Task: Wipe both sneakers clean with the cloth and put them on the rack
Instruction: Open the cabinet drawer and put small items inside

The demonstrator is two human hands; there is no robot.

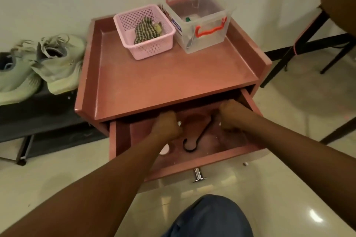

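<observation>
Two pale green sneakers, one beside the other, stand side by side on a low dark rack at the left. A checked cloth lies crumpled in a pink basket on the reddish bedside table. Both my hands are inside the table's open drawer. My left hand and my right hand are curled like fists under the tabletop's front edge. I see nothing in either; the fingertips are hidden.
A clear plastic box with orange latches stands beside the basket. In the drawer lie a black hook and a small white lid. A chair with dark legs stands at the right. My knee is at the bottom.
</observation>
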